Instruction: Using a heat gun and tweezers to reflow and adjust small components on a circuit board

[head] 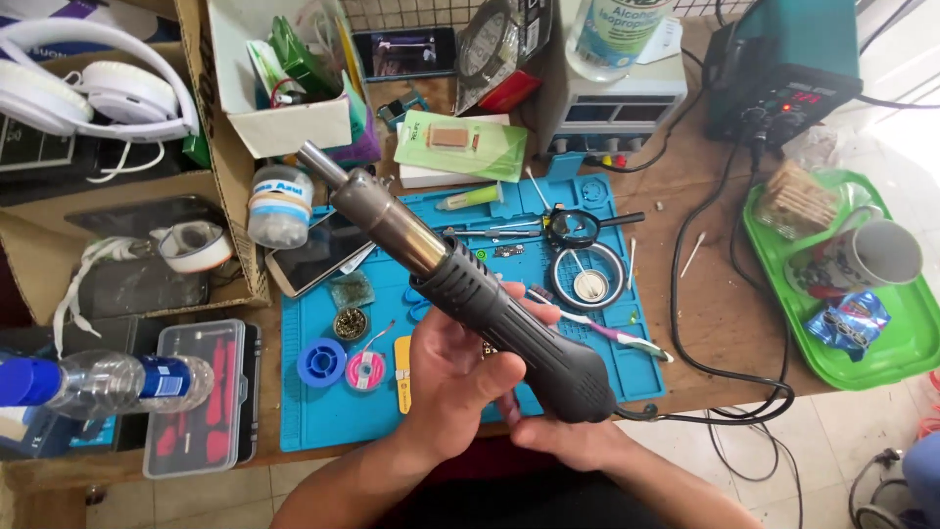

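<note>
1. The hot-air gun [460,284] has a black ribbed handle and a silver-grey metal barrel.
2. The work mat [304,411] is blue.
3. The tray [881,367] is bright green.
4. The headphones [88,93] are white.
5. The tabletop [720,313] is brown wood.
6. The water bottle [98,382] is clear with a blue cap and label.

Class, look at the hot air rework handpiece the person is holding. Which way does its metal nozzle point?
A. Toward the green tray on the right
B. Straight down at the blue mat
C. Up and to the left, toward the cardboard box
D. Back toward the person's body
C: the hot air handpiece, gripped in the left hand and right hand, has its nozzle angled up-left toward the cardboard box.
</note>
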